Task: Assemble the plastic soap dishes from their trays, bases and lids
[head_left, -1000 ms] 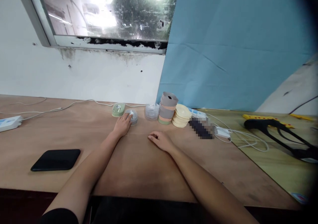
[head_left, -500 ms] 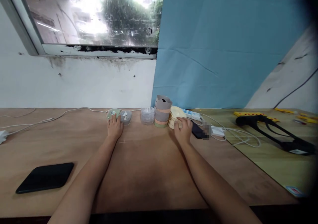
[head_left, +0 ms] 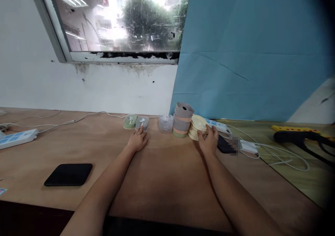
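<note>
Moved: the left hand (head_left: 136, 140) has gone from the green container to the grey one; the right hand (head_left: 208, 143) is at the yellow stack, as it was half a second ago.
Black slab: a flat dark thing (head_left: 68, 175) lies at lower left on the desk (head_left: 162, 180), well apart from the hands.
Risk: I'd worry about the yellow stack; a sideways push from the right hand could make it slide or knock the tall stack just beside it.
Left fingers: the index stretches onto the front of the grey container (head_left: 145, 123), the rest loosely curled; nothing seems gripped.
Right fingers: thumb and fingertips stand apart about the near right edge of the yellow stack (head_left: 197, 124); whether they grip or merely rest there, I can't tell.
Row at centre: green container (head_left: 130, 122) beside the grey one, then a clear stack (head_left: 165, 123), then the tall grey, peach and green stack (head_left: 182, 122).
Behind: window (head_left: 151, 19) at top, blue sheet (head_left: 230, 54) at upper right.
</note>
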### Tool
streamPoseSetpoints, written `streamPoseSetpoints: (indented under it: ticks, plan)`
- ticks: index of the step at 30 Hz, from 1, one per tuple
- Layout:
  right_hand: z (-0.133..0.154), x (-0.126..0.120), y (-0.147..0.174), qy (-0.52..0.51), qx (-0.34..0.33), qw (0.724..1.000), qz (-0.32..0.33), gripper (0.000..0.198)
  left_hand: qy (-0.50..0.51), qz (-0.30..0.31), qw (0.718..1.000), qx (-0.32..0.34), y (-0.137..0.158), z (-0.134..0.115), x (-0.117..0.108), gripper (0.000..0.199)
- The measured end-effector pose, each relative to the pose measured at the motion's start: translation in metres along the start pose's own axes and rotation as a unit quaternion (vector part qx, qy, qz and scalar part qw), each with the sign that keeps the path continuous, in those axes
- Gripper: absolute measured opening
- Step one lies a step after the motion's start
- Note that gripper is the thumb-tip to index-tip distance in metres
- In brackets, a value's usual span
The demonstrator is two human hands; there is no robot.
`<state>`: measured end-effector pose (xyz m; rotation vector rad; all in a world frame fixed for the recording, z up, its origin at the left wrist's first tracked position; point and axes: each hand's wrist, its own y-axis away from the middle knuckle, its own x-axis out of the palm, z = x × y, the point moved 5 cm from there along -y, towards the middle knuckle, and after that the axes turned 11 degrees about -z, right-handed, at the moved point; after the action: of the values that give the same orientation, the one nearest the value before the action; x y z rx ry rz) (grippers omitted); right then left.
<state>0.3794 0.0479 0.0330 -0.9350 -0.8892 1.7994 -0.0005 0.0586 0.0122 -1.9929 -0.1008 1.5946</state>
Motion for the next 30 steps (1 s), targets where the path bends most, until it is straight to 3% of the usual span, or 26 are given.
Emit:
streamPoseSetpoints:
  ticks: [7,14,20,23,26,28,30]
  plan:
    - [0.007,-0.009,-0.006,-0.057,0.012,0.997,-0.044,0.030,0.004,0.023,1.000,0.002,0.007,-0.005,0.001,0.042]
    - [0.010,-0.027,-0.012,-0.062,0.054,0.986,-0.147,0.015,0.030,0.055,0.998,0.024,0.020,-0.010,0.003,0.052]
    - [0.028,-0.047,-0.016,-0.089,0.043,0.975,-0.201,0.009,0.085,0.051,0.995,0.007,0.025,-0.019,-0.010,0.051]
    - [0.049,-0.045,-0.011,-0.129,0.034,0.977,-0.168,0.012,0.230,0.014,0.972,-0.034,0.030,-0.026,-0.022,0.052]
    - [0.078,-0.040,0.005,-0.176,-0.006,0.978,-0.108,0.009,0.394,-0.025,0.911,-0.118,0.035,-0.030,-0.027,0.056]
    - [0.100,-0.033,0.021,-0.206,-0.040,0.977,-0.027,0.006,0.462,-0.027,0.873,-0.157,0.038,-0.033,-0.024,0.059]
    - [0.122,-0.022,0.040,-0.225,-0.071,0.966,0.107,0.014,0.481,-0.048,0.857,-0.180,0.039,-0.032,-0.023,0.058]
